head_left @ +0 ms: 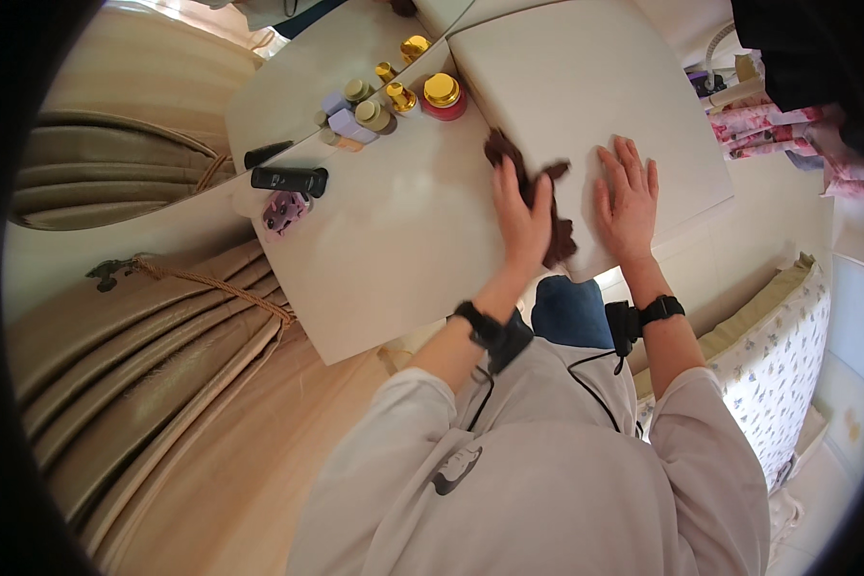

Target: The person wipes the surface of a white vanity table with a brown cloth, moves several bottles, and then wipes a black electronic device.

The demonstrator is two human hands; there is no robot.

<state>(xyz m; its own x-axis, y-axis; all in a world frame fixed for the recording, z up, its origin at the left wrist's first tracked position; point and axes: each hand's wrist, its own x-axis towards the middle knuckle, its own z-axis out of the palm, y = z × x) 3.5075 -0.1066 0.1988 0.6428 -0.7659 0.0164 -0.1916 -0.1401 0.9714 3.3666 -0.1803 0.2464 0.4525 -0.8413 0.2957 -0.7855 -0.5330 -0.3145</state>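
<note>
A crumpled dark brown cloth (563,245) lies along the seam between a white tabletop (396,245) and the adjoining white surface (583,79), which looks slightly raised. My left hand (522,216) holds the cloth, thumb and fingers pressing on it, with its ends sticking out around the hand. To the right, my right hand (628,205) rests palm down on the adjoining white surface. Its fingers are a little apart and nothing is in it. Both wrists wear black straps with small devices and cords.
At the mirror (302,79) stand a red jar with gold lid (443,101), a gold-capped bottle (402,99) and other cosmetics (363,122). A black container (288,181) and a pinkish-purple item (285,212) sit at the left edge. Tied curtains (158,360) hang left; floral-print padding (770,360) is at right.
</note>
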